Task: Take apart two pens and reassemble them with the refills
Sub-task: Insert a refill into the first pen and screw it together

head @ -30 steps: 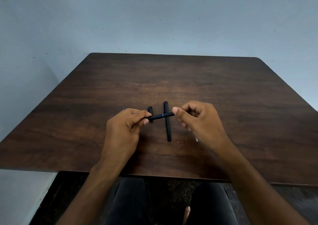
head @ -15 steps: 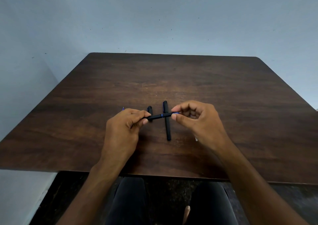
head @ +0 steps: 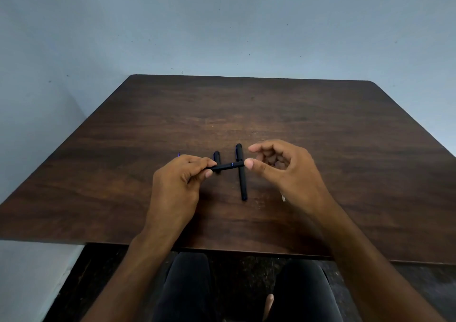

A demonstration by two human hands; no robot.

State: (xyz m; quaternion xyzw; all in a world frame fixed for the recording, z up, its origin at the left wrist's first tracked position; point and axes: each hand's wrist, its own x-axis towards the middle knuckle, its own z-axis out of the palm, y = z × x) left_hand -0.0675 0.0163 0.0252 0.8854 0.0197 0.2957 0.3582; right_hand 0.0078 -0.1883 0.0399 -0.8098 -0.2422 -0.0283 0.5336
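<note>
Wooden table (head: 320, 149) — left hand (head: 177, 188) grips black pen (head: 225, 166) | right hand (head: 283, 171) loose, thumb touching its end

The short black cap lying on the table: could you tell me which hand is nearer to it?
Left. The left hand sits right beside the short black cap, its fingertips overlapping it in view; the right hand is farther right, beyond the long pen.

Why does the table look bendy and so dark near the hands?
Head view: the wide-angle lens curves the dark brown wooden table at its edges. A soft light patch sits mid-table, and the left hand and right hand cast dim shadows. The thin black pen barrel they hold looks slightly soft.
</note>
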